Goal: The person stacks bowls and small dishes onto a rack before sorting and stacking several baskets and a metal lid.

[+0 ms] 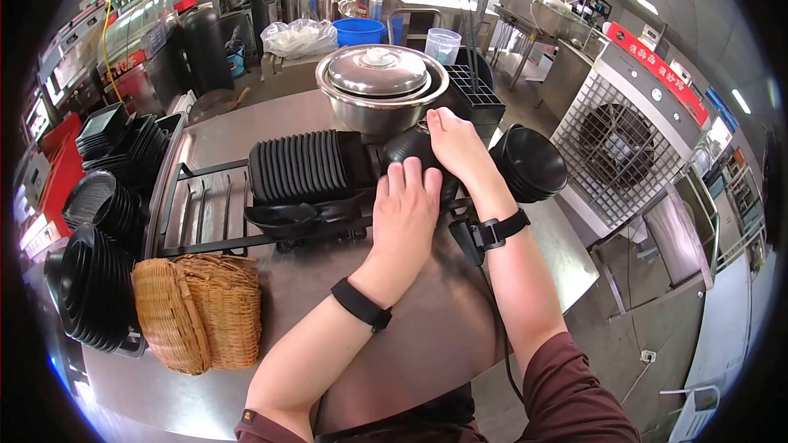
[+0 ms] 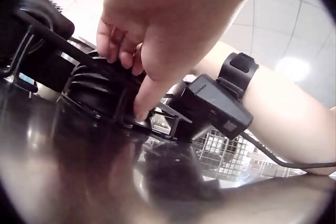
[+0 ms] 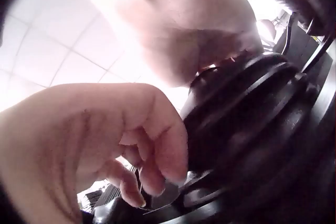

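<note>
A stack of black ribbed bowls [image 1: 408, 148] lies on its side in the black wire rack [image 1: 222, 244]. My left hand [image 1: 404, 212] grips the near left of the stack; in the left wrist view its thumb points down beside the bowls [image 2: 94, 91] and its fingers bend at their top. From the far right, my right hand [image 1: 456, 144] holds the stack's edge with curled fingers, partly hidden in the right wrist view behind the bowls [image 3: 252, 113]. To the left in the same rack stands a row of black square dishes [image 1: 300, 166], with black spoon-like pieces [image 1: 283, 217] before it.
A steel pot with a lid [image 1: 379, 74] stands behind the rack. More black bowls [image 1: 532, 162] are stacked at the right. A wicker basket [image 1: 201, 312] sits front left, beside several stacks of black dishes [image 1: 94, 287]. An air cooler [image 1: 616, 135] stands beyond the table's right edge.
</note>
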`<state>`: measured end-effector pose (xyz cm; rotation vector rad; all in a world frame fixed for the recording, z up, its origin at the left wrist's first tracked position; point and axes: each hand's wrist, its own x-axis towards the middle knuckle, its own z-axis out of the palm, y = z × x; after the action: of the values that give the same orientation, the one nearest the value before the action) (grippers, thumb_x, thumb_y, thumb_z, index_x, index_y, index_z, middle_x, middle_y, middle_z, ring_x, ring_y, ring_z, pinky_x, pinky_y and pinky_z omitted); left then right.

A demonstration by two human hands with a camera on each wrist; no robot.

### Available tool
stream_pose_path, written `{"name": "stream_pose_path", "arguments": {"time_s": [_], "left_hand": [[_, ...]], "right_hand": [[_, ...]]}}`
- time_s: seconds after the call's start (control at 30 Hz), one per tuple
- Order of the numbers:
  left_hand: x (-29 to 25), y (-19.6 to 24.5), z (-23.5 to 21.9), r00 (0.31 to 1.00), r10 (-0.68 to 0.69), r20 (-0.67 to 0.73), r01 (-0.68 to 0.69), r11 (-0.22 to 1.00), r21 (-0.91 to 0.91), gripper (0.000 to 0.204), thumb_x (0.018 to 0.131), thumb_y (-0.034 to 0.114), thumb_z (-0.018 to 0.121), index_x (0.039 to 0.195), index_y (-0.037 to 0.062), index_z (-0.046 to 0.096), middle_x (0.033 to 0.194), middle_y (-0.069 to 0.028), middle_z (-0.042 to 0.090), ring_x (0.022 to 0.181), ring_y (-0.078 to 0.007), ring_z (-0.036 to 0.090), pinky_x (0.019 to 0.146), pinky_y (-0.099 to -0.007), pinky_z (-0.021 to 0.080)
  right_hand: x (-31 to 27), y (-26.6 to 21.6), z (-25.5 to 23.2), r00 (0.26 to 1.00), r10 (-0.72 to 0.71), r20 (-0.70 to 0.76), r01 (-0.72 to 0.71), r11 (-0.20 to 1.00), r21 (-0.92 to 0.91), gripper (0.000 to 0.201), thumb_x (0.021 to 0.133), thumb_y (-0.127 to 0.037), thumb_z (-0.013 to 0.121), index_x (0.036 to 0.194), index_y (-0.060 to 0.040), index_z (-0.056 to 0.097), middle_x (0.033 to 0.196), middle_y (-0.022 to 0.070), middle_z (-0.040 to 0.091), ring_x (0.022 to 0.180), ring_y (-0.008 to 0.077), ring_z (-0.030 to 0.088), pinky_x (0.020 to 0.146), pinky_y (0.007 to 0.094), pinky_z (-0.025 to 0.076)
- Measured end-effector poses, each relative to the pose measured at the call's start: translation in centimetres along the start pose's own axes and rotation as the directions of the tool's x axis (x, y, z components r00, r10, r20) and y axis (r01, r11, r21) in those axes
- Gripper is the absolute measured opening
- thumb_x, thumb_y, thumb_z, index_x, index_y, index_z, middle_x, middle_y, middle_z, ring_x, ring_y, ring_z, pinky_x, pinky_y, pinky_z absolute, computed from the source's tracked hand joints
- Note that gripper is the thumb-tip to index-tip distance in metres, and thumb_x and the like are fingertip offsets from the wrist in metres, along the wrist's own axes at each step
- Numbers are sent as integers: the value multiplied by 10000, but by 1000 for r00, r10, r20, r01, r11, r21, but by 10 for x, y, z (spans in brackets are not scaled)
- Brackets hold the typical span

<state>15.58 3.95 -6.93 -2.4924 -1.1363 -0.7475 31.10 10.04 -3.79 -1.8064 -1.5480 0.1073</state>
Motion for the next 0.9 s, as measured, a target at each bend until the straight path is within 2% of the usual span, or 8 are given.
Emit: {"name": "stream_pose_path", "arguments": {"time_s": [0.1, 0.17, 0.3, 0.37, 0.43, 0.53, 0.73, 0.9], "left_hand": [[4, 3, -4, 999, -26, -31, 25, 999, -30, 562, 731, 213, 846, 1175, 74, 531, 1213, -127, 529, 1153, -322, 534, 1011, -412, 465], [0, 5, 8, 976, 20, -217, -6, 998, 62, 549, 809, 182, 772, 1285, 55, 530, 1343, -160, 530, 1265, -364, 512, 1098, -450, 437], [-8, 15, 6, 991, -22, -131, 29, 998, 48, 432, 898, 184, 644, 1310, 71, 586, 1478, -141, 493, 1343, -386, 479, 1160, -530, 394], [-14, 28, -5, 991, 20, -135, -16, 999, 35, 323, 895, 184, 613, 1198, 76, 638, 1334, -112, 561, 1264, -338, 522, 1133, -514, 416], [-20, 47, -30, 989, 89, 122, -72, 989, -131, 278, 884, 151, 624, 1138, 39, 631, 1187, -109, 602, 1172, -293, 579, 1027, -435, 498], [-30, 56, -35, 970, 61, 235, -12, 979, -202, 326, 899, 133, 655, 1167, -31, 570, 1018, -146, 653, 953, -256, 703, 767, -330, 592], [-28, 48, -27, 877, 50, 478, 95, 957, -273, 373, 905, 92, 655, 1212, -43, 494, 1016, -186, 658, 994, -299, 713, 819, -360, 619], [-26, 49, -12, 923, 24, 384, 108, 942, -319, 330, 937, 77, 608, 1209, -53, 473, 1029, -207, 657, 1031, -326, 699, 866, -370, 606]], "right_hand": [[0, -3, -3, 1000, -3, 12, 3, 1000, -15, 448, 1108, -366, 426, 1075, 16, 658, 1030, 304, 716, 1028, 503, 672, 905, 569, 538], [0, -4, -4, 1000, -6, 28, 7, 999, -31, 440, 1103, -364, 437, 1068, 10, 666, 1024, 298, 719, 1022, 498, 677, 901, 567, 540], [-2, -12, -14, 1000, 1, 8, -1, 997, -80, 392, 1066, -333, 503, 1010, -12, 721, 1008, 274, 730, 999, 469, 696, 899, 545, 551], [0, -10, -16, 1000, -2, 27, 5, 993, -114, 372, 1042, -342, 554, 1028, -21, 742, 1018, 255, 741, 1000, 452, 706, 910, 525, 558], [-2, -14, -19, 999, 1, 38, 5, 990, -142, 374, 1034, -355, 585, 1042, -19, 749, 1014, 240, 750, 997, 425, 718, 903, 494, 561], [-7, -23, -25, 997, 29, 72, -17, 986, -164, 396, 1020, -391, 628, 1063, -19, 758, 1013, 221, 763, 997, 391, 733, 905, 456, 563], [-9, -27, -28, 991, 50, 127, -32, 989, -142, 484, 1004, -466, 647, 1168, -20, 739, 1084, 238, 756, 1064, 391, 726, 943, 438, 556], [-12, -36, -39, 963, 97, 252, -68, 990, -121, 633, 975, -530, 661, 1324, -2, 662, 1302, 247, 690, 1236, 373, 662, 1043, 448, 522]]}}
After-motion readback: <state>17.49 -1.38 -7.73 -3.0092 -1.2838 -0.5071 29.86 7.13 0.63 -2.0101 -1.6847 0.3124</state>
